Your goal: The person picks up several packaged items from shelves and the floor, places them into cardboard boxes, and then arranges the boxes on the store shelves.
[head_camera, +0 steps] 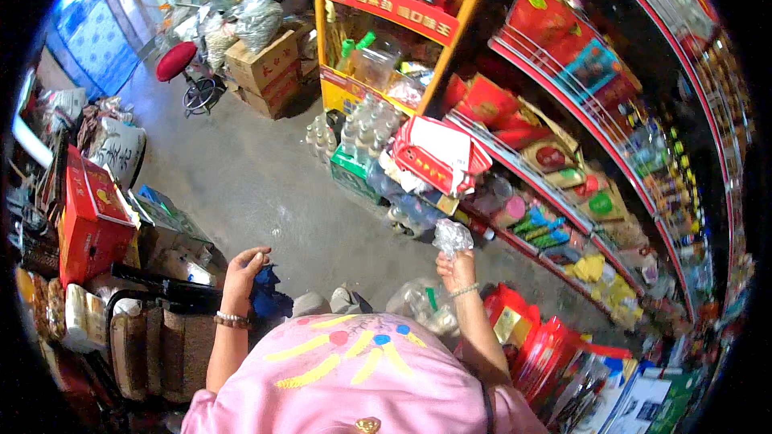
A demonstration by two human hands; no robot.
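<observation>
My right hand grips a crumpled clear plastic bag, held out over the floor near the low shelves. A pale beaded bracelet circles that wrist. On the other side, my left hand is raised with its fingers partly curled. Dark blue cloth shows right beside it; whether the fingers hold any of it is not visible. Below my right hand, a clear bag with pale and green contents lies near my shoes.
Shelves of packaged goods line the right. Bottle packs and a red carton stand ahead by a yellow display rack. At left are a brown chair and a red box; farther off, a red stool and cardboard boxes.
</observation>
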